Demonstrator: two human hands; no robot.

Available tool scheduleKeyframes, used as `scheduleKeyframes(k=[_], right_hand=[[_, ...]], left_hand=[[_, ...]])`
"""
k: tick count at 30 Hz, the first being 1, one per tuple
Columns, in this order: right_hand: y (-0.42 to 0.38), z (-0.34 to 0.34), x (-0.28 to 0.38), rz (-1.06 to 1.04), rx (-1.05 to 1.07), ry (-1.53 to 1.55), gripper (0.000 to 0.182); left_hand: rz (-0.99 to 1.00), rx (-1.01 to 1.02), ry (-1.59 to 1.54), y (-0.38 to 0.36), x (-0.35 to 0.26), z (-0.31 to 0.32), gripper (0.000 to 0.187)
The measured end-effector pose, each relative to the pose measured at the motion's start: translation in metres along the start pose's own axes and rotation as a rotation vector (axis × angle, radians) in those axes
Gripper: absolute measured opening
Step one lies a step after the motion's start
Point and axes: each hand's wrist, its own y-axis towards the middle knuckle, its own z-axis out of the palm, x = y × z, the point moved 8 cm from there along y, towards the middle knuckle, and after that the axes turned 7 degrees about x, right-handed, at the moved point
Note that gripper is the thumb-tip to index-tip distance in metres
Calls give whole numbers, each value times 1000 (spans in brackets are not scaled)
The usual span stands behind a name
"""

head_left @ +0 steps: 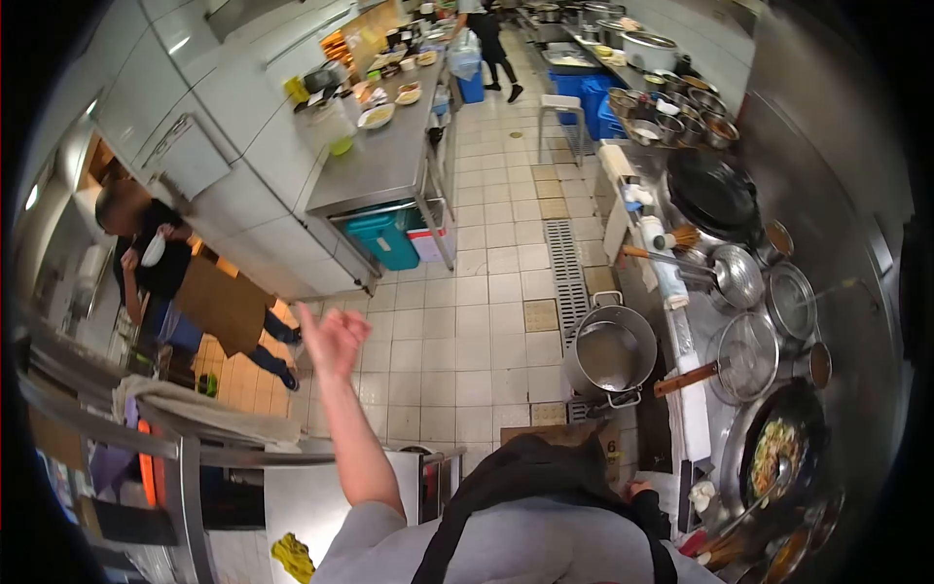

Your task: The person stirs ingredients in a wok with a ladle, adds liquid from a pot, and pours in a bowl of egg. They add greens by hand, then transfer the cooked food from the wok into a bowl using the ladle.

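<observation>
My left hand (336, 343) is raised in front of me on an outstretched arm, over the tiled floor. Its thumb sticks out and its fingers are loosely bent and apart, with nothing in them. Low at my right side, my right hand (639, 489) shows only in part beside the stove's front edge; its fingers are too hidden to read. To the right of it, a wok (778, 443) of cut food stands on the stove with a ladle (769, 487) in it. A large steel pot (610, 352) with liquid is on the floor ahead.
Strainers (747, 355) and a dark wok (712, 193) line the stove at right. A floor drain (564, 263) runs beside the pot. A steel worktable (370, 180) with dishes stands ahead left. One person (165, 253) holds a white bowl at left; another person (484, 39) is far back.
</observation>
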Motion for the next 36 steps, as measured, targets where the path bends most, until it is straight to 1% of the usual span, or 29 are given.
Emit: scheduleKeyframes(k=[1,2,3,4,5,6,7,8,9,10,11,12,13,14,16,18,20,22,25,27,28,29,30,32,33,34,35,36], right_hand=[[1,-1,-6,18,-28,50,23],[-3,-2,-15,38,-58,101,23],[-6,-2,-17,39,-75,35,23],[-2,-4,-25,28,-92,88,22],[4,-6,-43,24,-112,144,20],[9,-9,-65,24,-134,206,20],[27,-10,-70,-89,-64,-238,16],[34,-5,-72,-190,1,-657,14],[-42,12,-4,-614,-225,-1003,17],[-18,-21,-34,-290,-265,-449,20],[-68,-17,-1,-377,-165,-277,23],[-69,-33,1,-458,-330,-436,25],[-133,-38,30,-466,-487,-272,29],[-176,-46,42,-490,-714,-347,34],[-221,-67,58,-489,-866,-385,34],[-252,-101,51,-521,-1187,-240,24],[-283,-143,41,-300,-1395,-134,19],[-326,-166,48,-494,-1712,-336,24],[-331,-196,47,-253,-1818,-575,40],[-270,-246,5,27,-1360,-333,49],[-246,-252,-10,153,-1123,-204,54],[-240,-258,-14,137,-1079,-171,59],[-239,-264,-9,5,-1160,-106,58],[-241,-259,-17,-248,-1310,13,57],[-242,-247,-16,-333,-1339,74,52],[-254,-234,-4,-335,-1167,280,51],[-293,-216,21,-333,-986,483,50],[-296,-211,18,-357,-940,510,49]], left_hand=[[-37,-13,68,7,40,-15,73],[-115,-43,205,9,86,-29,64],[-207,-78,357,14,147,-58,58],[-357,-37,541,18,222,-106,54],[-518,-33,697,4,296,-158,53],[-690,38,906,-24,357,-189,51],[-849,147,1094,-61,400,-208,49],[-971,269,1232,-96,428,-217,47],[-1046,359,1264,-124,449,-221,46],[-1112,447,1279,-147,466,-217,44],[-1169,531,1294,-164,475,-211,42],[-1217,591,1309,-173,480,-205,40],[-1262,644,1329,-185,482,-201,39],[-1288,689,1350,-189,486,-199,37],[-1301,732,1391,-186,487,-188,34],[-1291,768,1425,-180,490,-178,30],[-1276,814,1453,-172,495,-161,27],[-1260,840,1462,-163,504,-142,24],[-1234,770,1396,-142,523,-117,19],[-1225,635,1296,-130,533,-99,16],[-1219,545,1228,-121,540,-88,16],[-1208,458,1159,-113,546,-75,16],[-1193,381,1081,-106,559,-56,17],[-1155,421,1075,-109,571,-18,20],[-1154,433,1071,-115,575,-2,19],[-1153,441,1068,-123,578,12,19],[-1162,538,1143,-132,583,23,19],[-1168,639,1219,-142,588,33,19]])
